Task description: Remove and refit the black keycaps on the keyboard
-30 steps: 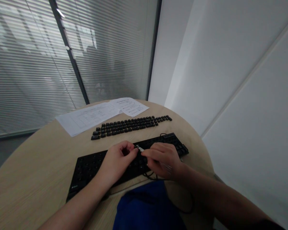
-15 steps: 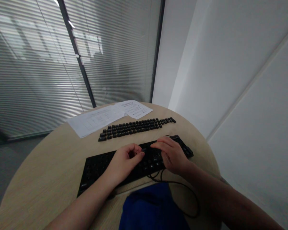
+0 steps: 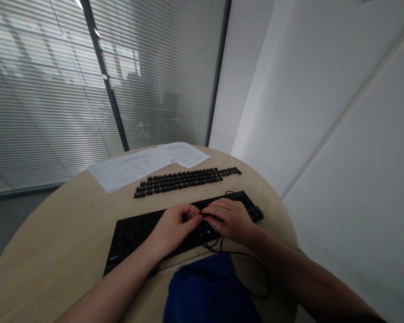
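A black keyboard [image 3: 138, 233] lies at a slant on the table under both hands. My left hand [image 3: 175, 224] is over its middle, thumb and forefinger pinched on a small dark keycap [image 3: 201, 215]. My right hand [image 3: 230, 217] meets it there, its thumb and fingers closed on the same keycap from the right. The fingers cover most of the keycap and the keys beneath. Beyond the keyboard, loose black keycaps [image 3: 183, 181] are laid out in rows on the tabletop.
Printed paper sheets [image 3: 121, 172] lie at the back left of the round wooden table [image 3: 54, 233]. A black cable [image 3: 256, 259] loops from the keyboard's front edge past blue cloth [image 3: 208, 287]. Blinds [image 3: 175, 80] and a white wall [image 3: 323, 89] stand behind.
My right hand has moved left and its fingers have closed at the left hand's fingertips. My left hand keeps its pinch. The view has shifted slightly.
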`<state>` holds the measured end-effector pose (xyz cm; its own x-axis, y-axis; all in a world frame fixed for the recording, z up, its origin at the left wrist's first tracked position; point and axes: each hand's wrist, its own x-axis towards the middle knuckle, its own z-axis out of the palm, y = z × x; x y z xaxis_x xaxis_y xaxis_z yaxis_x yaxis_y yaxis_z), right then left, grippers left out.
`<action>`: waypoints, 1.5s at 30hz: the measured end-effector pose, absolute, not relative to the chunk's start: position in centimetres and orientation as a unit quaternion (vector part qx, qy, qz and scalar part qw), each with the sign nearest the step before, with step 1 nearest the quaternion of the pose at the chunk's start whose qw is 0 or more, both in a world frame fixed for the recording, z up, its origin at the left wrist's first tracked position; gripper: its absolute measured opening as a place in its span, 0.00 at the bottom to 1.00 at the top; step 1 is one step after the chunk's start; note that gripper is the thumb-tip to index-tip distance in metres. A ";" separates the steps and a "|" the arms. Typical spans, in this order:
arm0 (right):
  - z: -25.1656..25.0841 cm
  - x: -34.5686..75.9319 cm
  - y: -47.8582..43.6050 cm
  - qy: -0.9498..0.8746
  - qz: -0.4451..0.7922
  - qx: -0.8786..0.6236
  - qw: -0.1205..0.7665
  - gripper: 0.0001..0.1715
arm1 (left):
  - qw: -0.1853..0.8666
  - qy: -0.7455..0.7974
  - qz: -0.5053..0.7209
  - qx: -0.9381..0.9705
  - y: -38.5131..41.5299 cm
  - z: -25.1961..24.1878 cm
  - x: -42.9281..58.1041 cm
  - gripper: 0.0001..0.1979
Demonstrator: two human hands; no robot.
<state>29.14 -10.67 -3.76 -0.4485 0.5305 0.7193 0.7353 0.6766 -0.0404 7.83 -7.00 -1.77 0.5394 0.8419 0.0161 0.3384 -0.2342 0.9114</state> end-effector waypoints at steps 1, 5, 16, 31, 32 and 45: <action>-3.7 29.3 -10.7 -0.839 -0.137 -0.390 0.354 0.07 | 0.472 0.399 0.265 0.740 -7.0 -1.8 7.8 0.20; -2.8 31.7 -9.7 -0.817 -0.108 -0.467 0.319 0.07 | 0.437 0.409 0.255 0.759 -7.0 -1.7 7.8 0.23; -3.1 44.0 2.4 -0.700 0.019 -0.685 0.202 0.07 | 0.198 0.401 0.171 0.878 -6.5 -0.6 6.4 0.14; -6.9 45.5 5.3 -0.743 0.024 -0.644 0.180 0.13 | 0.216 0.410 0.161 0.872 -5.6 0.0 5.4 0.14; -6.9 45.5 5.2 -0.745 0.022 -0.642 0.180 0.13 | 0.220 0.408 0.163 0.871 -5.5 0.0 5.3 0.14; -6.4 45.5 4.6 -0.738 -0.030 -0.644 0.199 0.14 | 0.244 0.358 0.192 0.880 -5.3 0.3 4.9 0.16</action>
<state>45.50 4.61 -6.42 -0.0907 0.9386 0.3328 0.9627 0.1682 -0.2121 4.93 -5.25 0.33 0.6692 0.7248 0.1636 0.5368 -0.6238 0.5681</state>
